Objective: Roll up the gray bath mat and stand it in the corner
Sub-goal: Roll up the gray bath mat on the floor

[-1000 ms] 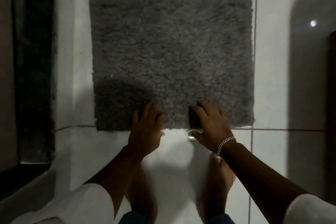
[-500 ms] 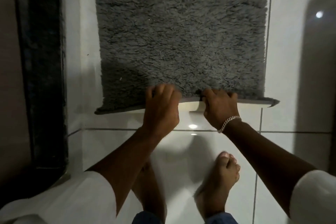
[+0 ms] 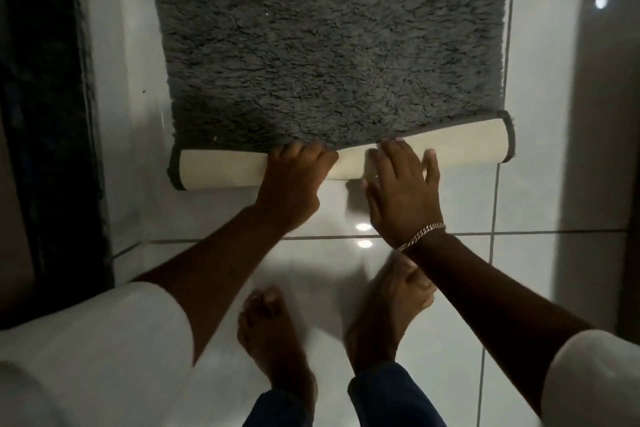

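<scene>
The gray shaggy bath mat [image 3: 329, 45] lies flat on the white tiled floor, reaching out of the top of the view. Its near edge is turned over into a short roll [image 3: 460, 146] that shows the cream backing. My left hand [image 3: 294, 180] curls over the roll left of its middle, fingers tucked at the pile. My right hand [image 3: 401, 191] presses on the roll beside it with fingers spread; a chain bracelet sits on that wrist.
My two bare feet [image 3: 277, 340] stand on the glossy tiles just behind my hands. A dark strip [image 3: 45, 114] runs along the left side. A gray shadowed surface [image 3: 609, 97] rises at the right. Bare tile [image 3: 554, 288] lies to the lower right.
Both hands lifted the mat's near edge off the floor and turned it over away from me, forming the first roll with the cream backing outward.
</scene>
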Tool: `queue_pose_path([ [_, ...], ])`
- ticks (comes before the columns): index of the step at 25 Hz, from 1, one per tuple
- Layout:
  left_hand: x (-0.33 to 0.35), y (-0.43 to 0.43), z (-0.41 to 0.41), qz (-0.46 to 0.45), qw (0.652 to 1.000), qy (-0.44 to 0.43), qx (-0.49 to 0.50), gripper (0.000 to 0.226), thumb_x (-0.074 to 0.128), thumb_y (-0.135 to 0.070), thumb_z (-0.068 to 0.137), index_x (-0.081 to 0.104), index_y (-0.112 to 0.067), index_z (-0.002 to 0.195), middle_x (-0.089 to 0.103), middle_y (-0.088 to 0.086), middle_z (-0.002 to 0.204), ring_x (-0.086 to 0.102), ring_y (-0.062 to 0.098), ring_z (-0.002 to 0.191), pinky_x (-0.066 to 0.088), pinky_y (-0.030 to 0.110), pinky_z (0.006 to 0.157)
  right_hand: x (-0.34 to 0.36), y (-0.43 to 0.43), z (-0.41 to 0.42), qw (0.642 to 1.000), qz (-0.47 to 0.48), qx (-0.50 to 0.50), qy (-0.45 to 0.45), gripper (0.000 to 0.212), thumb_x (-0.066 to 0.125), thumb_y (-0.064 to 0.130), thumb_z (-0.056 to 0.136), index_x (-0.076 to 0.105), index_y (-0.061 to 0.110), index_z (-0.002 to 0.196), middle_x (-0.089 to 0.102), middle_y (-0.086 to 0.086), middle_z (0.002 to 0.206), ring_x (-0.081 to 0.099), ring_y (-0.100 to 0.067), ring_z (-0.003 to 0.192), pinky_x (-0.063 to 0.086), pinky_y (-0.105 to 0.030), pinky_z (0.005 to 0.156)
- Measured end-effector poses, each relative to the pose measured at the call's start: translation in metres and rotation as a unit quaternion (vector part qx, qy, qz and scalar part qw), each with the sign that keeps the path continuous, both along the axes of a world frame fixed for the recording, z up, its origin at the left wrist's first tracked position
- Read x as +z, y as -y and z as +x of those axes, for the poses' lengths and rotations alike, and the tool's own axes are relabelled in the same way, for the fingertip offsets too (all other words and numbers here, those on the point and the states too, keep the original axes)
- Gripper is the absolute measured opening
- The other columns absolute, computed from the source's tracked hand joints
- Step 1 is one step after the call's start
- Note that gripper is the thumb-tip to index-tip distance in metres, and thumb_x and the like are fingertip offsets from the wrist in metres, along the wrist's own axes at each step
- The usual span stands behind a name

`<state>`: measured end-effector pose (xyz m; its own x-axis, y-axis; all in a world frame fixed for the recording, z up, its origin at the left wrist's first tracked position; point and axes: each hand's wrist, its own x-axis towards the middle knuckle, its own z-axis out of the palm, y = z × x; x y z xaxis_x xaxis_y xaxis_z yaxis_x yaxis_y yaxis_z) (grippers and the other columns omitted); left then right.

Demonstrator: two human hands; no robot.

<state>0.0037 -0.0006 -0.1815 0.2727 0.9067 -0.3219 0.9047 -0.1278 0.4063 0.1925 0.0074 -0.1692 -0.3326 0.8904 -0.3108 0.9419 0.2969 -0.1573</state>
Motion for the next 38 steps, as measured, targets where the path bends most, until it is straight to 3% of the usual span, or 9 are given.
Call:
queue_pose_path([
  [3, 0.0, -0.033, -0.017, -0.051, 0.992, 0.108, 0.033, 0.05, 0.061, 0.01, 0.079, 0.059, -0.004, 0.127, 0.066, 0.019, 0.123, 0.059, 0.036, 0.114, 0.047, 0.048, 0.1, -0.006, -0.017, -0.006, 1.0, 0.0, -0.02, 0.015, 0.04, 0.048, 0.027, 0.088, 0.049, 0.014, 0.126, 0.055, -0.012, 0.13, 0.047, -0.032, 0.125, 0.021, -0.062, 0.112],
  [7, 0.007, -0.024, -0.005, 0.055, 0.998, -0.041, 0.014, 0.053, 0.043, -0.003, 0.079, 0.051, -0.007, 0.131, 0.045, 0.017, 0.151, 0.034, 0.041, 0.142, 0.02, 0.069, 0.115, -0.011, -0.08, -0.021, 0.999, -0.022, -0.011, 0.047, 0.035, 0.04, 0.033, 0.088, 0.051, 0.014, 0.116, 0.06, -0.013, 0.116, 0.052, -0.033, 0.108, 0.03, -0.054, 0.104],
  [11, -0.004, -0.023, 0.013, -0.006, 0.99, -0.137, 0.006, 0.086, 0.047, -0.053, 0.087, 0.016, -0.008, 0.153, 0.005, 0.014, 0.166, 0.0, 0.041, 0.151, 0.007, 0.069, 0.117, -0.007, -0.118, -0.023, 0.999, -0.011, -0.025, 0.02, 0.042, 0.048, 0.042, 0.087, 0.05, 0.014, 0.118, 0.056, -0.015, 0.123, 0.05, -0.034, 0.116, 0.029, -0.055, 0.107],
  [17, -0.019, -0.066, -0.006, 0.028, 0.992, -0.124, -0.01, 0.082, 0.048, -0.048, 0.089, 0.016, -0.01, 0.154, 0.016, 0.013, 0.165, 0.009, 0.04, 0.151, 0.011, 0.071, 0.116, -0.001, -0.089, -0.006, 0.999, -0.028, 0.031, 0.029, 0.063, 0.034, 0.051, 0.095, 0.027, 0.015, 0.147, 0.021, -0.013, 0.16, 0.016, -0.032, 0.148, 0.008, -0.069, 0.111],
  [23, -0.004, -0.107, -0.004, 0.074, 0.983, -0.158, 0.061, 0.073, 0.037, -0.046, 0.098, 0.007, -0.012, 0.156, 0.007, 0.016, 0.165, 0.003, 0.038, 0.151, 0.005, 0.072, 0.116, -0.017, -0.148, -0.022, 0.996, -0.088, 0.006, 0.027, 0.067, 0.015, 0.056, 0.095, 0.01, 0.021, 0.152, 0.007, -0.006, 0.163, 0.002, -0.025, 0.15, -0.002, -0.067, 0.113],
  [29, 0.001, -0.082, 0.015, -0.036, 0.984, -0.158, 0.071, 0.085, 0.019, -0.071, 0.091, 0.009, -0.018, 0.156, 0.007, 0.015, 0.165, 0.002, 0.044, 0.15, 0.008, 0.079, 0.11, -0.015, -0.19, -0.029, 0.98, -0.195, -0.013, 0.028, 0.073, 0.017, 0.057, 0.095, -0.009, 0.02, 0.152, -0.014, -0.005, 0.163, -0.015, -0.025, 0.149, -0.006, -0.066, 0.115],
  [32, -0.006, -0.113, -0.004, -0.044, 0.985, -0.152, 0.066, 0.085, 0.004, -0.072, 0.09, 0.012, -0.019, 0.156, 0.012, 0.013, 0.165, 0.006, 0.042, 0.15, 0.011, 0.08, 0.108, -0.013, -0.214, -0.042, 0.989, -0.145, 0.002, 0.0, 0.072, 0.022, 0.056, 0.095, -0.003, 0.021, 0.152, -0.006, -0.007, 0.164, -0.009, -0.027, 0.15, -0.004, -0.068, 0.114],
  [35, -0.02, -0.137, -0.011, -0.048, 0.987, -0.133, 0.076, 0.085, 0.0, -0.073, 0.087, 0.0, -0.023, 0.156, 0.003, 0.009, 0.167, -0.001, 0.04, 0.151, 0.003, 0.079, 0.109, 0.0, -0.199, -0.04, 0.999, -0.031, 0.003, -0.041, 0.062, 0.029, 0.045, 0.095, 0.019, 0.019, 0.151, 0.01, -0.01, 0.163, 0.004, -0.029, 0.15, 0.002, -0.069, 0.113],
  [38, -0.024, -0.157, -0.015, -0.047, 0.987, -0.129, 0.085, 0.082, 0.001, -0.071, 0.089, 0.0, -0.024, 0.155, 0.003, 0.008, 0.167, -0.001, 0.04, 0.151, 0.002, 0.079, 0.108, -0.001, -0.175, -0.031, 0.999, -0.01, 0.04, -0.029, 0.059, 0.027, 0.051, 0.096, 0.027, 0.024, 0.149, 0.015, -0.01, 0.162, 0.009, -0.03, 0.15, 0.004, -0.067, 0.113],
])
